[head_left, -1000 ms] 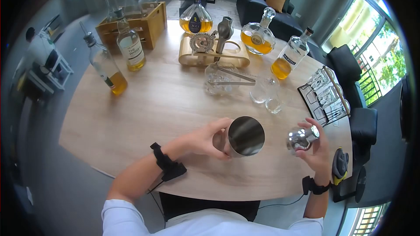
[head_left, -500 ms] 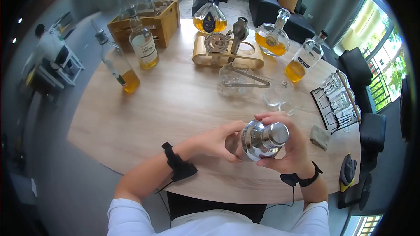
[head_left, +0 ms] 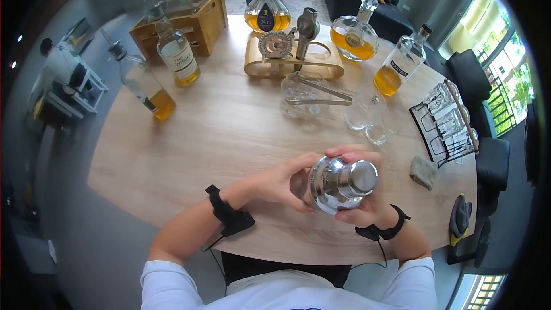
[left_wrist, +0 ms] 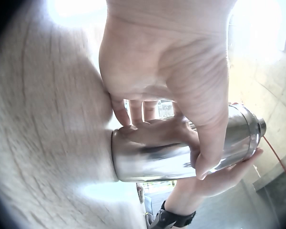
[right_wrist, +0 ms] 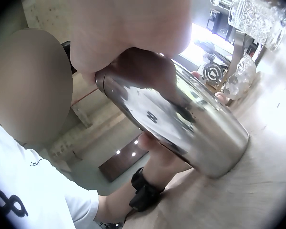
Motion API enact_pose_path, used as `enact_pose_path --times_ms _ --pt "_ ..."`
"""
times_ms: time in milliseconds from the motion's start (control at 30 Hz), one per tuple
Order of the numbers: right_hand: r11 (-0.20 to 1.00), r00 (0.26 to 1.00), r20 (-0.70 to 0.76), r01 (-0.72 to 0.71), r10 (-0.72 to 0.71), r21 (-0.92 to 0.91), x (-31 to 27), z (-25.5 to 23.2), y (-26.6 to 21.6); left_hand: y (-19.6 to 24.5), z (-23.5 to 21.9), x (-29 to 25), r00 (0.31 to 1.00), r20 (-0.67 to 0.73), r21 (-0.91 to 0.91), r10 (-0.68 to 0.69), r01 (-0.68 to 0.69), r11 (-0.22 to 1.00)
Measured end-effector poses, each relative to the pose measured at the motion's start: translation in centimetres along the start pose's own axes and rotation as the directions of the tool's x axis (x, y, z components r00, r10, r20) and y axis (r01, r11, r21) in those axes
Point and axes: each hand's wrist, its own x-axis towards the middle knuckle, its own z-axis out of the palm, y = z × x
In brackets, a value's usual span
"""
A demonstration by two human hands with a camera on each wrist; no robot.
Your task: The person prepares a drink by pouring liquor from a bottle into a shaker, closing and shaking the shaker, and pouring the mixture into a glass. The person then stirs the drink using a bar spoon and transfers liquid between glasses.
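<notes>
A shiny steel cocktail shaker (head_left: 340, 183) stands on the wooden table (head_left: 218, 138) near its front edge, with its capped lid on top. My left hand (head_left: 281, 182) grips the shaker body (left_wrist: 171, 152) from the left, fingers curled round it. My right hand (head_left: 359, 209) wraps round the lid and upper part (right_wrist: 181, 119) from the right. Both wrists wear black straps. In the left wrist view the shaker's base meets the tabletop.
Behind the shaker lie a glass bowl with tongs (head_left: 307, 95) and upturned glasses (head_left: 367, 115). Whisky bottles (head_left: 178, 57), decanters (head_left: 356, 34), a wooden bar-tool stand (head_left: 293, 60), a crate (head_left: 178, 20) and a glass rack (head_left: 447, 120) ring the far side. A folded cloth (head_left: 423, 171) lies at right.
A second ago my right hand held the lid apart, right of the uncovered shaker. It brought the lid onto the shaker and now grips it there. The left hand kept its hold.
</notes>
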Motion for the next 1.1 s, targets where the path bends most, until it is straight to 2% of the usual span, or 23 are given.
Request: enact_pose_path --times_ms 133,167,200,300,400,500,567,600,633,667,733,767,800,833,867,900,933,967,1000,1033,1067,1100 --pt "0.998 0.999 -0.047 0.027 -0.024 0.061 -0.3 0.3 0.6 0.0 -0.1 0.3 0.999 0.034 -0.017 0.001 0.000 1.000" --pt "0.998 0.998 -0.058 0.016 -0.013 0.066 -0.4 0.4 0.7 0.0 -0.1 0.3 0.999 0.037 -0.027 -0.038 0.039 0.999" --pt "0.998 0.998 -0.064 0.024 -0.020 0.061 -0.4 0.3 0.8 0.1 -0.1 0.2 0.996 0.039 -0.040 -0.078 0.080 0.996" --pt "0.999 0.999 -0.029 0.031 -0.030 0.016 -0.6 0.2 0.8 0.1 0.1 0.2 0.997 0.015 -0.036 -0.074 0.075 0.997" --pt "1.000 1.000 -0.010 -0.005 0.005 -0.004 -0.4 -0.1 0.2 0.9 0.1 0.1 0.995 0.022 -0.081 -0.098 0.099 0.992" --pt "0.997 0.998 -0.047 -0.046 0.049 0.058 0.0 -0.4 -0.4 1.7 0.2 0.1 0.995 0.012 -0.060 -0.099 0.099 0.993" --pt "0.973 0.970 -0.110 -0.205 0.216 0.104 -1.0 0.1 -0.1 1.5 0.4 0.2 0.998 -0.033 0.021 -0.053 0.054 0.998" --pt "0.974 0.977 -0.079 -0.186 0.198 0.130 -1.8 -0.2 0.2 1.2 0.4 0.1 0.998 -0.059 0.095 -0.010 0.015 0.995" --pt "0.946 0.946 0.007 -0.323 0.323 0.018 -3.0 -1.0 0.4 0.7 0.0 0.2 0.996 0.018 0.045 -0.093 0.092 0.995" --pt "0.892 0.891 0.077 -0.438 0.447 -0.108 -3.7 -1.4 0.7 0.6 0.0 0.3 0.994 -0.027 0.058 -0.110 0.112 0.992" --pt "0.890 0.884 0.111 -0.445 0.454 -0.098 -3.5 -1.5 -0.7 0.6 -0.1 0.4 0.999 0.052 0.207 -0.011 0.000 0.978" --pt "0.875 0.871 0.103 -0.468 0.480 -0.121 -3.7 -1.6 -1.2 0.9 -0.3 0.0 0.999 0.033 0.216 -0.026 0.018 0.976" --pt "0.881 0.874 0.114 -0.461 0.472 -0.110 -4.2 -1.9 -1.1 1.3 -0.4 -0.1 0.996 0.076 0.259 -0.049 0.028 0.966" --pt "0.870 0.872 0.093 -0.460 0.481 -0.179 -4.7 -2.3 -1.0 1.6 -0.6 -0.1 0.990 0.122 0.300 -0.070 0.030 0.953" --pt "0.852 0.870 0.066 -0.460 0.489 -0.252 -5.1 -2.5 -1.1 1.2 -0.7 -0.3 0.991 0.118 0.306 -0.069 0.030 0.952" --pt "0.853 0.853 -0.042 -0.521 0.520 -0.021 -5.5 -2.1 -1.1 0.2 -0.8 -0.6 0.992 0.079 0.223 -0.101 0.081 0.971" --pt "0.851 0.851 -0.056 -0.524 0.522 -0.029 -6.0 -2.5 -0.7 -0.4 -0.6 -0.3 0.990 0.054 0.135 -0.133 0.125 0.983" --pt "0.828 0.826 -0.049 -0.560 0.561 0.036 -6.9 -3.3 -0.1 -0.3 -0.6 0.0 0.989 0.085 0.130 -0.122 0.111 0.985" --pt "0.797 0.797 -0.054 -0.595 0.602 0.100 -8.0 -4.2 -0.2 0.0 -0.7 -0.2 0.986 0.058 0.156 -0.154 0.144 0.977" --pt "0.816 0.815 -0.043 -0.577 0.578 0.043 -7.7 -4.6 -0.9 0.0 -0.8 -0.2 0.982 0.038 0.178 -0.183 0.173 0.969" --pt "0.804 0.799 -0.096 -0.594 0.594 0.028 -7.7 -5.2 -1.0 -0.1 -0.8 -0.1 0.983 0.046 0.188 -0.176 0.164 0.968" --pt "0.837 0.837 -0.099 -0.544 0.538 -0.056 -8.1 -5.7 -0.6 -0.1 -0.9 -0.1 0.984 0.051 0.199 -0.173 0.160 0.967"
